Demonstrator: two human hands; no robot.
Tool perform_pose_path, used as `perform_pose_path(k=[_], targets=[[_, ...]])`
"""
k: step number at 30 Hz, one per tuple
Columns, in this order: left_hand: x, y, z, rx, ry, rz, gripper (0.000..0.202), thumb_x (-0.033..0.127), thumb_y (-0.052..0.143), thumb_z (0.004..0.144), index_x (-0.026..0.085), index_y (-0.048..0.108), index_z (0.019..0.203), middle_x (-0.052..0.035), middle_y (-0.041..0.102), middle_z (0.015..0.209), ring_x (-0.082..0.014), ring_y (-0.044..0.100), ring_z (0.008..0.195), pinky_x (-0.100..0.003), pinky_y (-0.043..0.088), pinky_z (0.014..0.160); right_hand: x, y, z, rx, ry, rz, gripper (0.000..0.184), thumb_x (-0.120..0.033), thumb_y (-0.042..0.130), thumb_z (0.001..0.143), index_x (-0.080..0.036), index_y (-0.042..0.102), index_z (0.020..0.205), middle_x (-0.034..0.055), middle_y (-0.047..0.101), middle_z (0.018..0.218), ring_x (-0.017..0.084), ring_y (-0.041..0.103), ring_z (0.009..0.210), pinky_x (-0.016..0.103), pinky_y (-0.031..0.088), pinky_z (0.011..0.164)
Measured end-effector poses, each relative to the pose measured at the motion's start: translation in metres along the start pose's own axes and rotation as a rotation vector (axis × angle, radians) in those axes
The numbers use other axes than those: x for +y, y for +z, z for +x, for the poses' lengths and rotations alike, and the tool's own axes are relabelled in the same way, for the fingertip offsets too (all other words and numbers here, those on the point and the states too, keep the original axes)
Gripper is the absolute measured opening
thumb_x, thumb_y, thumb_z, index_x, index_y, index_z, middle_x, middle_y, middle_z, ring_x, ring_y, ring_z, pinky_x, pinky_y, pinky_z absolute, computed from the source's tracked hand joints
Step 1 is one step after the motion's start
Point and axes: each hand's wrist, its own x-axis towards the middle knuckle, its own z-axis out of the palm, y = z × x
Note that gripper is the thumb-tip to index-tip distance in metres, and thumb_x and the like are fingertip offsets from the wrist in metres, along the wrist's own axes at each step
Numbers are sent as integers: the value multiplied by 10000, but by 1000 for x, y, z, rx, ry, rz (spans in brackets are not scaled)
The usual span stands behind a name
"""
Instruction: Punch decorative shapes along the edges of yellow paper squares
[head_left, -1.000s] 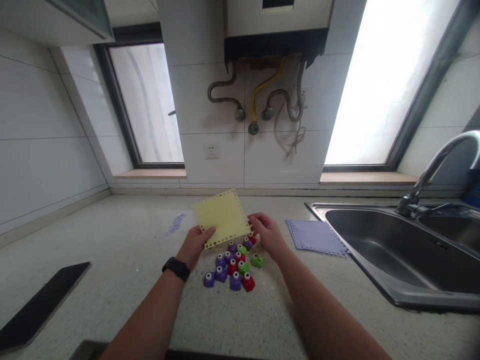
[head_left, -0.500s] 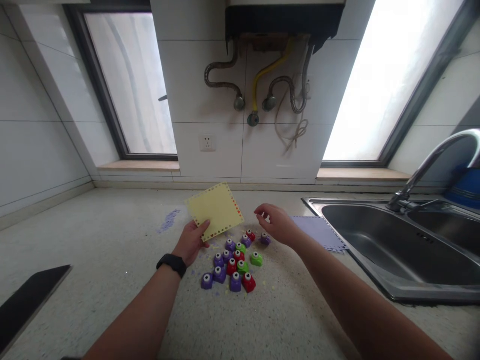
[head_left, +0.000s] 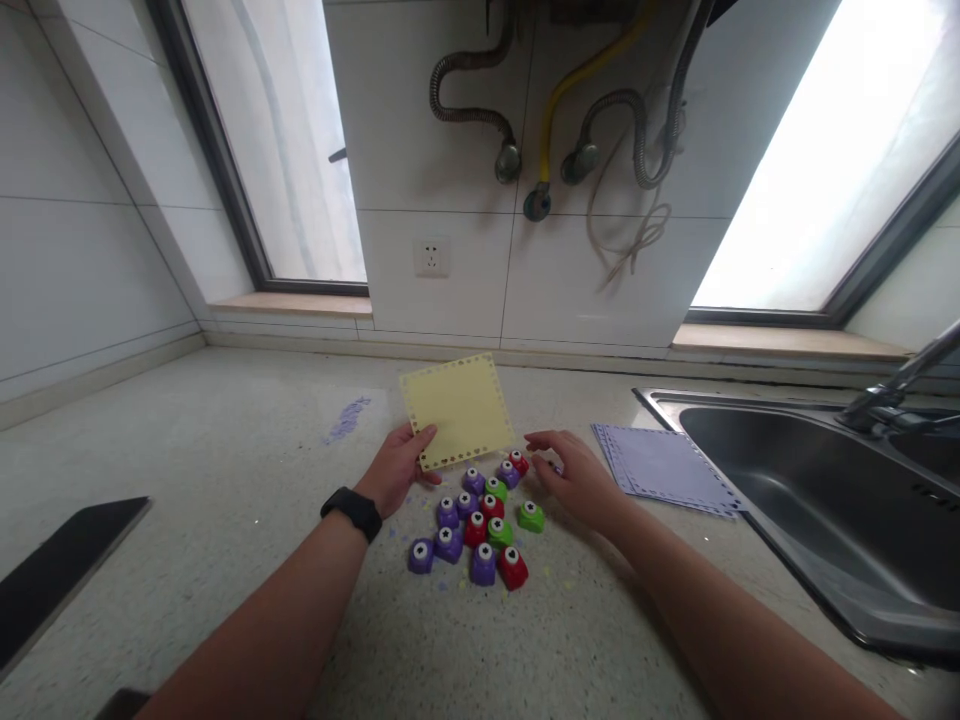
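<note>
My left hand (head_left: 401,465), with a black band at the wrist, grips a yellow sheet of paper (head_left: 461,410) by its lower left corner, thumb on top. Small punched holes run along the sheet's edges. Below it stand several small craft punches with white tops: purple (head_left: 484,565), red (head_left: 513,568) and green (head_left: 531,516). My right hand (head_left: 574,475) hovers low at the right of the group, thumb and fingers apart around a purple punch (head_left: 555,467) that is mostly hidden. Its fingertips are close to a red punch (head_left: 518,462).
Light purple sheets (head_left: 660,465) with punched edges lie stacked at the right, beside the steel sink (head_left: 750,440). Purple paper bits (head_left: 349,420) are scattered on the counter at the left. A dark flat panel (head_left: 67,570) lies at the left edge.
My right hand has lowered toward the purple punch at the right of the group. The yellow sheet has turned to a more level angle in my left hand. The view has tilted down.
</note>
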Motion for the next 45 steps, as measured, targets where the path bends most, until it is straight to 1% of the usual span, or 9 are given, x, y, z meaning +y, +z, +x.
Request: perform_pose_path(k=[6,11,17,22,26,30,33,39,45], targets=[[-1,-1,1,-16,-4,4,365,338,732,875,131,688,1173,-120,741,1040,-155,675,670,-246,602,424,7,4,0,-1,-1,19,240,-234,554,939,-190,680,1139,119,719,1112,276,627,1078,472,480,976],[0,-2,1,-24,-17,6,370,323,757,853,129,694,1161,-122,738,1034,-168,691,707,-245,607,438,13,9,1,15,-26,30,265,-258,559,932,-192,671,1163,129,699,1193,288,607,1149,496,455,1033],[0,-2,1,-27,-21,13,354,298,771,833,134,702,1139,-112,731,1034,-168,687,719,-242,608,442,18,12,1,10,12,68,296,-262,522,930,-197,659,1183,126,697,1221,292,607,1172,508,453,1046],[0,-3,2,-33,-23,11,366,285,775,823,132,700,1146,-115,726,1031,-170,688,725,-241,611,444,21,13,0,43,37,100,293,-250,495,928,-207,668,1161,116,710,1208,284,621,1166,503,455,1049],[-1,-5,3,-29,-22,7,356,282,769,825,129,697,1139,-118,717,1060,-166,688,730,-240,617,449,21,12,0,57,35,110,295,-242,507,915,-222,675,1157,107,711,1215,281,618,1180,494,453,1055],[-1,-5,3,-28,-31,10,334,276,750,837,124,695,1129,-115,716,1030,-165,686,711,-252,623,445,20,11,0,57,31,104,285,-249,504,915,-223,686,1132,105,711,1215,284,616,1179,495,451,1050],[-1,-5,3,-23,-41,14,317,266,727,852,125,695,1134,-115,715,1019,-183,700,728,-258,620,430,19,11,0,69,17,104,276,-255,495,924,-220,683,1122,108,706,1214,284,608,1183,499,444,1057],[2,-5,3,1,-35,-9,301,252,684,885,140,682,1165,-131,715,1087,-205,729,782,-259,628,442,14,8,-1,76,-24,88,247,-226,511,923,-235,680,1102,101,701,1185,285,603,1161,503,448,1043],[3,-3,3,14,-34,-19,303,230,672,892,130,680,1177,-139,712,1103,-202,731,779,-263,629,443,11,7,-2,59,-34,63,223,-228,528,925,-242,689,1078,94,698,1153,285,595,1140,491,447,1030]])
